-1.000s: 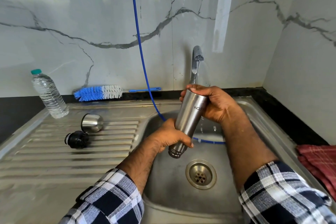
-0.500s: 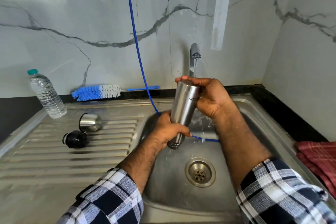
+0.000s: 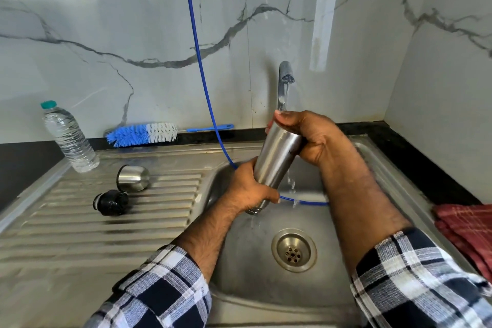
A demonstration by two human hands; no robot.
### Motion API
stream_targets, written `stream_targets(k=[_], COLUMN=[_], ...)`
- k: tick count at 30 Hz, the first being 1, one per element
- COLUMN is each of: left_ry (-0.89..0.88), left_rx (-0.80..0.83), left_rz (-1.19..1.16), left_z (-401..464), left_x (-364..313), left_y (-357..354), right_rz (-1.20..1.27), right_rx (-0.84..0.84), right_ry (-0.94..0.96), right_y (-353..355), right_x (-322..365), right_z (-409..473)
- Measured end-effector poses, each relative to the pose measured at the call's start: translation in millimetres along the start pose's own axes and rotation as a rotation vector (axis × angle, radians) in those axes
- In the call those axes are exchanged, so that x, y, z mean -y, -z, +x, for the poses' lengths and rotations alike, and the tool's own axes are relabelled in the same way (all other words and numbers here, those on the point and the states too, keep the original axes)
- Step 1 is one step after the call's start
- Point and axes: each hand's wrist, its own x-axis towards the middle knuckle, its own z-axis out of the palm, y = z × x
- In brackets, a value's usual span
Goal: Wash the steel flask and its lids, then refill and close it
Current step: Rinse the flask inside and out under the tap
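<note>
Both hands grip one steel flask (image 3: 275, 160) under the tap (image 3: 285, 77): left hand (image 3: 253, 189) low, right hand (image 3: 311, 136) high. Two lids lie on the drainboard (image 3: 80, 229): one steel cup lid (image 3: 134, 177), one black stopper (image 3: 111, 202).

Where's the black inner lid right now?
The black inner lid lies on the ribbed drainboard left of the sink, just in front of the steel cup lid, untouched by either hand.

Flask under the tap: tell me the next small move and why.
Probably turn the flask in the stream to rinse its other side. The tap is running, water drips from the mouth, and the left hand and right hand grip it inverted over the sink.
</note>
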Motion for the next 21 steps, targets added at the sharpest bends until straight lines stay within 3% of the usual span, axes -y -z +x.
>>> stream_targets(k=[3,10,16,21], left_ry=[-0.034,0.141,0.062,0.032], left_rx=[-0.054,0.002,0.037,0.02], left_rz=[0.021,-0.223,-0.016,-0.02], left_z=[0,-1,2,1], left_x=[2,3,5,3], left_y=[5,3,0,-2], right_rz=[0.159,0.217,0.079,0.06], right_rx=[0.052,0.018,-0.07,-0.203], right_ry=[-0.03,0.037,-0.017,-0.009], right_y=[2,-5,5,5], right_x=[0,-17,-19,-17], right_z=[-1,7,6,13])
